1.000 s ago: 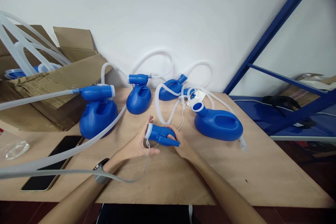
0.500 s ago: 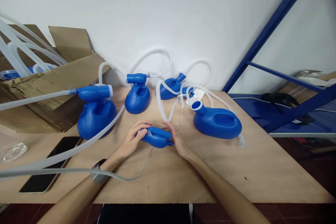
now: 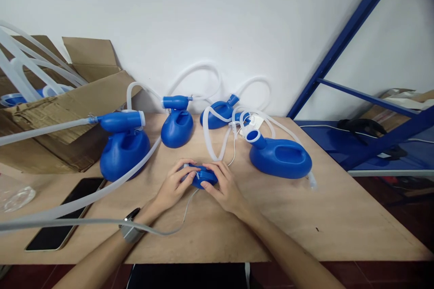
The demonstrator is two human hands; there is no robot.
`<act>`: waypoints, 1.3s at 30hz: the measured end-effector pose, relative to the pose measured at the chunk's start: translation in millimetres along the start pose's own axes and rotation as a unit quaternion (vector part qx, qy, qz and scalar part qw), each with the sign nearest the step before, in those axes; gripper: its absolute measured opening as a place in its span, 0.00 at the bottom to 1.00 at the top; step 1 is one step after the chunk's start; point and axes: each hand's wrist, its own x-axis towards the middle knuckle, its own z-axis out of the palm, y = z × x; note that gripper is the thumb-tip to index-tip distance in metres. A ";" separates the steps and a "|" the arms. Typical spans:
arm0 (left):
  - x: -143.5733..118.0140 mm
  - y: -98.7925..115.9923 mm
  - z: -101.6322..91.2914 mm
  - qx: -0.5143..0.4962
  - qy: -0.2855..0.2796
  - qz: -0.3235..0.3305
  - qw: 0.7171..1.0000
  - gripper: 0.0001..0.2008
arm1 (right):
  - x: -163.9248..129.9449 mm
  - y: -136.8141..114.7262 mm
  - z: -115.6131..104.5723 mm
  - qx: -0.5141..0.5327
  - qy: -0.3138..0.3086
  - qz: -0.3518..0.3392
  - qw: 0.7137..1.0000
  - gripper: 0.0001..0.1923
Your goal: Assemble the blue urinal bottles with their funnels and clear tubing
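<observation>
Both hands hold a blue plastic urinal funnel (image 3: 205,176) just over the table's middle. My left hand (image 3: 176,184) wraps its left end, with thumb and fingers closed on it. My right hand (image 3: 224,188) grips the right end, fingers over the top and thumb at the front. Its nozzle end is hidden by the right hand. To the right lies a blue urinal bottle (image 3: 283,158) with a white-rimmed mouth. Two more urinal bottles, a near-left one (image 3: 124,156) and a back one (image 3: 176,130), carry similar funnels on top. Another bottle (image 3: 219,115) lies behind.
Clear white tubes (image 3: 207,135) loop along the wall, and a long tube (image 3: 101,192) crosses the left side. An open cardboard box (image 3: 50,122) with more tubes stands at left. A phone (image 3: 66,216) lies on the table (image 3: 322,230); a blue metal rack (image 3: 349,43) is at right.
My right hand, before with open fingers beside the funnel's nozzle end, now closes over that end. The left hand still holds the other end, and the funnel is turned slightly.
</observation>
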 end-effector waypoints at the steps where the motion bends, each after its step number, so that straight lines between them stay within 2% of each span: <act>1: -0.5 1.4 0.5 0.010 0.003 0.010 1.000 0.14 | 0.0 -0.9 1.4 -0.011 0.008 -0.001 1.000 0.21; 7: -0.6 6.5 4.7 0.043 0.024 0.083 0.995 0.12 | -0.7 -2.6 9.5 -0.059 0.022 -0.008 0.998 0.15; 14: -4.6 13.4 10.1 0.079 0.043 0.104 0.990 0.10 | -3.3 -4.7 13.9 -0.037 0.049 0.002 0.998 0.07; 21: -4.4 17.1 12.1 0.074 0.060 0.117 0.989 0.07 | -6.4 -7.4 17.5 0.018 0.082 0.013 0.996 0.05; 23: -2.2 14.7 6.1 0.060 0.032 0.112 0.991 0.09 | -6.6 -5.5 18.7 0.028 0.087 0.030 0.995 0.04; 27: -0.7 7.3 -6.8 0.061 -0.073 0.106 0.990 0.18 | -2.8 -1.8 18.2 0.061 0.073 0.046 0.994 0.05; 29: -0.5 3.8 -8.1 0.063 -0.073 0.110 0.989 0.21 | 1.4 -2.1 14.6 0.063 0.064 0.043 0.995 0.06; 32: 1.6 -0.5 -5.5 0.049 -0.014 0.079 0.996 0.13 | 6.1 -2.7 -2.5 0.033 0.070 0.040 0.996 0.08; 35: 5.8 -4.5 -5.6 0.032 0.045 -0.012 0.998 0.10 | -1.5 6.5 -44.0 -0.065 0.152 0.025 0.986 0.10; 36: 7.2 -6.0 -6.9 0.020 0.063 -0.048 0.997 0.11 | -8.5 13.7 -63.9 -0.114 0.203 0.024 0.972 0.10; 38: 9.6 -9.4 -10.4 -0.011 0.100 -0.115 0.988 0.14 | -29.7 34.7 -109.0 -0.203 0.311 0.053 0.927 0.11; 39: 10.6 -10.9 -12.2 -0.027 0.117 -0.143 0.982 0.16 | -43.7 47.8 -132.1 -0.244 0.328 0.082 0.909 0.13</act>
